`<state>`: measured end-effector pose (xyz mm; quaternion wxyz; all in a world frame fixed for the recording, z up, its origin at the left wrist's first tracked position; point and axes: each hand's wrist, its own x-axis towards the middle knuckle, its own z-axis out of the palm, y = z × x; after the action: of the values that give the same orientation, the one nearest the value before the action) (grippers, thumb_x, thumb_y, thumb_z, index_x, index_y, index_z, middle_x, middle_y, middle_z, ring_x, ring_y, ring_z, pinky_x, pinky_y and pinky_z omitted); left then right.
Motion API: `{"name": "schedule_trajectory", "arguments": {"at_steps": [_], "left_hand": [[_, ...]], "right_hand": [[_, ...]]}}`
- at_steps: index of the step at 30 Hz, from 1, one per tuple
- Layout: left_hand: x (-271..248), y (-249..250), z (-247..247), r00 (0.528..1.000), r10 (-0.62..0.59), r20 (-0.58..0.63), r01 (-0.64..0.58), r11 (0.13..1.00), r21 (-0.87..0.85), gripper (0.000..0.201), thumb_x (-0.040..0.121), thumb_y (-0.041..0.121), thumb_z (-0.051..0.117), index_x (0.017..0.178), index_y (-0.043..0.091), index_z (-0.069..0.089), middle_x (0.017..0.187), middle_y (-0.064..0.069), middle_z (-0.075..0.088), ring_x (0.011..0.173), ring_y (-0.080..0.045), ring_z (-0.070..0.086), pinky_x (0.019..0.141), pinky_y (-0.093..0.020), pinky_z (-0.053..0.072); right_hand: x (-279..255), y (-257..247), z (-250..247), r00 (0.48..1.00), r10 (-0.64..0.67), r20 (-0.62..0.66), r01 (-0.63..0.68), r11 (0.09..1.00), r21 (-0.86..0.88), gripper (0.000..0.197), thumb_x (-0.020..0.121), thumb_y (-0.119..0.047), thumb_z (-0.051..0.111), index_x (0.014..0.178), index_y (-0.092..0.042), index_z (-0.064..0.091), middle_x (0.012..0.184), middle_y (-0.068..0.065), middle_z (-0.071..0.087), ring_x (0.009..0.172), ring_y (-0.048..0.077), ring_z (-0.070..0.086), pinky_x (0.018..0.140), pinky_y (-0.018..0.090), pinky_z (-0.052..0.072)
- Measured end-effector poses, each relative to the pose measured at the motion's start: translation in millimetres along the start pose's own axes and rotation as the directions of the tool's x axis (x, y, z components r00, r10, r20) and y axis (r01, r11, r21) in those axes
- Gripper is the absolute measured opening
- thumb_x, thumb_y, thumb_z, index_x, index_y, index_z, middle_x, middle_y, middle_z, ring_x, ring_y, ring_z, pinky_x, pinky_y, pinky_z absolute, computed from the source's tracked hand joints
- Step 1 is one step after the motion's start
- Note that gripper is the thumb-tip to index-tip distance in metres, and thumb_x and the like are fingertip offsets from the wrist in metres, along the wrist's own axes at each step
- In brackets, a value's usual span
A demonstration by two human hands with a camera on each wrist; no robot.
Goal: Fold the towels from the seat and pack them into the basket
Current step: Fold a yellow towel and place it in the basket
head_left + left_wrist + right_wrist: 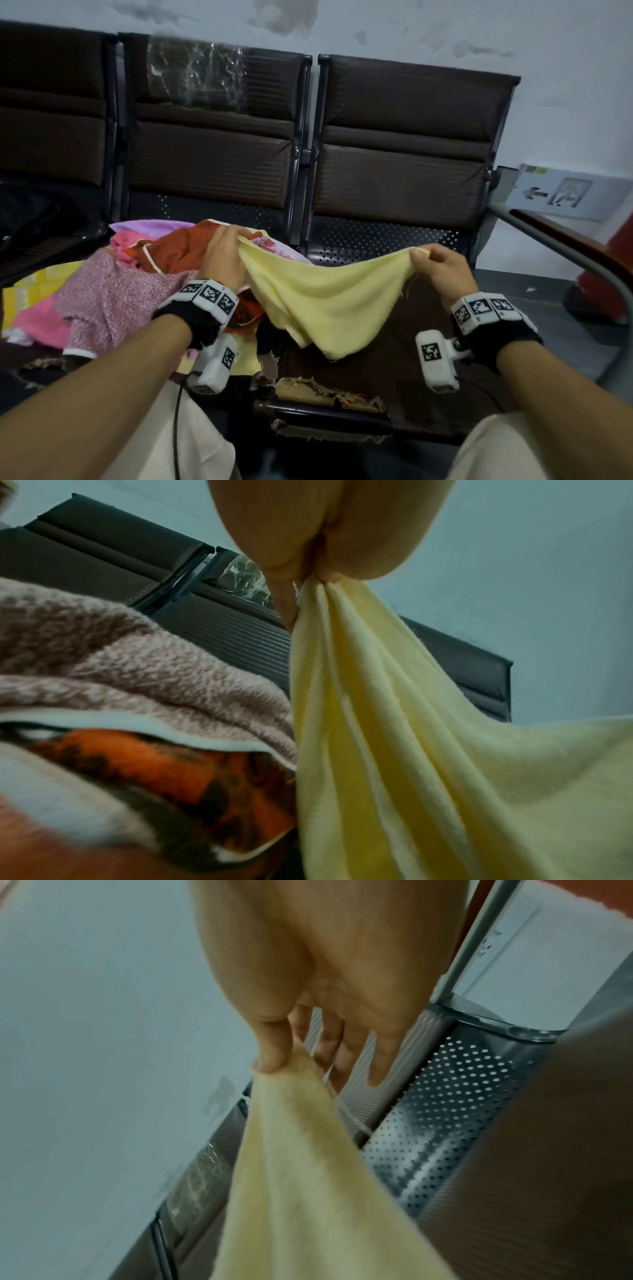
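Yellow towel (329,298) pinched between both hands.

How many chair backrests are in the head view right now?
3: left backrest at the frame's edge, partly cut off; middle backrest behind the cloth pile; right backrest behind the yellow towel.

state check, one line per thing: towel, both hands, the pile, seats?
yellow towel: unfolded, held up by two corners, sagging in the middle
left hand: pinches the towel's left corner
right hand: pinches the right corner between thumb and finger
pile of cloths: loose and unfolded, heaped on the seat
right seat: backrest bare
middle seat: plastic film on upper backrest
basket: not in view
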<state>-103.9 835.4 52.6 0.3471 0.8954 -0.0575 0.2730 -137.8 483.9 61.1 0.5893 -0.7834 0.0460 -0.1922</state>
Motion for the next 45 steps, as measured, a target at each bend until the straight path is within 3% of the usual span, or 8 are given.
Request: {"name": "schedule_trajectory", "arguments": {"at_steps": [8, 18, 28, 31, 35, 40, 43, 45], "left_hand": [[16.0, 53.1, -45.5, 0.997, 0.031, -0.071, -0.042, 0.988, -0.150, 0.035, 0.077, -0.014, 0.046, 0.101, 0.001, 0.066, 0.104, -0.020, 0.064, 0.101, -0.034, 0.058, 0.088, -0.033, 0.041], [51.7, 89.2, -104.1, 0.979, -0.002, -0.204, -0.044, 0.974, -0.220, 0.032, 0.083, -0.008, 0.040, 0.096, 0.010, 0.064, 0.100, -0.015, 0.066, 0.098, -0.029, 0.058, 0.082, -0.031, 0.043], [40.7, 54.7, -5.1, 0.960, -0.209, 0.186, 0.255, 0.925, -0.280, 0.019, 0.084, 0.009, 0.053, 0.091, 0.020, 0.067, 0.097, -0.003, 0.068, 0.093, -0.021, 0.060, 0.079, -0.029, 0.046], [39.8, 57.7, 23.0, 0.929, -0.227, 0.293, 0.336, 0.850, -0.406, 0.017, 0.082, 0.008, 0.056, 0.089, 0.019, 0.067, 0.085, -0.002, 0.066, 0.080, -0.020, 0.059, 0.075, -0.032, 0.048], [20.6, 54.8, 58.0, 0.874, -0.215, 0.436, 0.436, 0.742, -0.509, 0.023, 0.086, -0.001, 0.053, 0.085, 0.017, 0.067, 0.068, -0.007, 0.056, 0.057, -0.018, 0.047, 0.052, -0.024, 0.038], [8.9, 39.1, 80.9, 0.860, -0.130, 0.494, 0.422, 0.725, -0.545, 0.015, 0.092, 0.007, 0.056, 0.094, 0.013, 0.070, 0.095, -0.030, 0.064, 0.081, -0.028, 0.053, 0.074, -0.040, 0.046], [10.0, 39.2, 86.2, 0.867, -0.071, 0.492, 0.372, 0.750, -0.547, 0.021, 0.094, 0.007, 0.052, 0.098, 0.018, 0.069, 0.070, -0.024, 0.056, 0.061, -0.021, 0.051, 0.059, -0.028, 0.044], [5.7, 43.9, 91.5, 0.857, -0.026, 0.515, 0.339, 0.782, -0.524, 0.024, 0.094, 0.005, 0.051, 0.099, 0.021, 0.068, 0.060, -0.001, 0.054, 0.047, -0.007, 0.048, 0.047, -0.018, 0.040]], "right_hand": [[-9.2, -79.0, -12.2, 0.963, -0.103, -0.250, 0.087, 0.993, -0.075, 0.007, 0.082, -0.009, 0.067, 0.083, -0.013, 0.073, 0.077, 0.011, 0.069, 0.070, 0.018, 0.062, 0.066, 0.034, 0.053], [-9.6, -152.3, -56.7, 0.846, -0.315, -0.431, 0.185, 0.930, -0.316, 0.012, 0.082, -0.020, 0.070, 0.092, -0.014, 0.074, 0.075, -0.003, 0.064, 0.074, 0.008, 0.059, 0.061, 0.004, 0.039], [22.6, -39.7, -46.0, 0.912, 0.106, -0.396, -0.213, 0.948, -0.236, 0.010, 0.084, -0.015, 0.056, 0.086, -0.017, 0.066, 0.097, 0.010, 0.065, 0.099, 0.030, 0.058, 0.088, 0.037, 0.044], [23.5, -14.0, -37.8, 0.927, 0.232, -0.295, -0.253, 0.967, -0.033, 0.014, 0.083, -0.007, 0.058, 0.079, -0.018, 0.064, 0.085, 0.011, 0.061, 0.080, 0.027, 0.055, 0.074, 0.042, 0.047], [11.9, -0.2, -22.2, 0.954, 0.298, -0.032, -0.296, 0.954, 0.050, 0.018, 0.087, -0.002, 0.056, 0.079, -0.009, 0.070, 0.070, 0.011, 0.060, 0.062, 0.022, 0.054, 0.051, 0.028, 0.047], [2.6, -0.4, -10.2, 0.861, 0.241, 0.447, -0.297, 0.953, 0.057, 0.027, 0.083, 0.011, 0.059, 0.107, 0.001, 0.064, 0.089, 0.016, 0.065, 0.083, 0.024, 0.065, 0.074, 0.028, 0.058], [1.9, -1.3, -5.1, 0.850, 0.098, 0.517, 0.014, 0.978, -0.209, 0.025, 0.083, 0.008, 0.062, 0.102, -0.007, 0.069, 0.090, 0.009, 0.072, 0.086, 0.021, 0.069, 0.084, 0.033, 0.056], [2.2, -2.3, 0.4, 0.826, 0.036, 0.562, 0.309, 0.806, -0.506, 0.018, 0.085, -0.003, 0.064, 0.093, -0.018, 0.072, 0.096, 0.000, 0.070, 0.089, 0.014, 0.066, 0.087, 0.034, 0.053]]}}
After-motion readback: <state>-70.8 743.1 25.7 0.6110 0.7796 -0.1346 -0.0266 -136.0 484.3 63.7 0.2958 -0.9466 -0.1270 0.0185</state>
